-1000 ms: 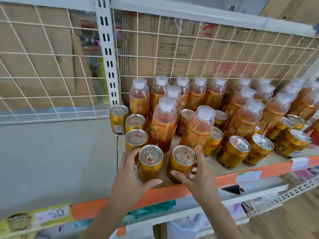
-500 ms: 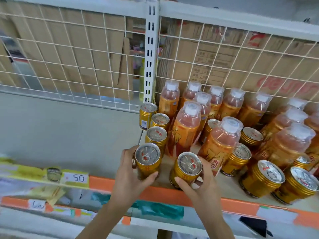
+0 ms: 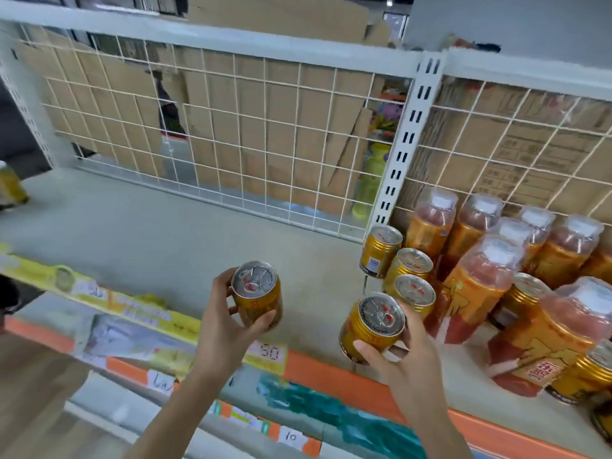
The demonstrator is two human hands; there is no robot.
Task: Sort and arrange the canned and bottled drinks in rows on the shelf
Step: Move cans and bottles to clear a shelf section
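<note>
Head view: mid-sort, clutching gold can (image 3: 257, 296) in left grip (image 3: 225, 329), second can (image 3: 371, 327) in right grip (image 3: 409, 354); next, probably lining both on shelf (image 3: 149, 226).

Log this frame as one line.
left hand: grips left can, at left shelf bay | right hand: grips right can, beside can row | bottles: right

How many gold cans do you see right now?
7 cans: one in the left hand, one in the right hand, three lined up beside the post, one among the bottles, one at the far right. Others may hide behind bottles.
</note>
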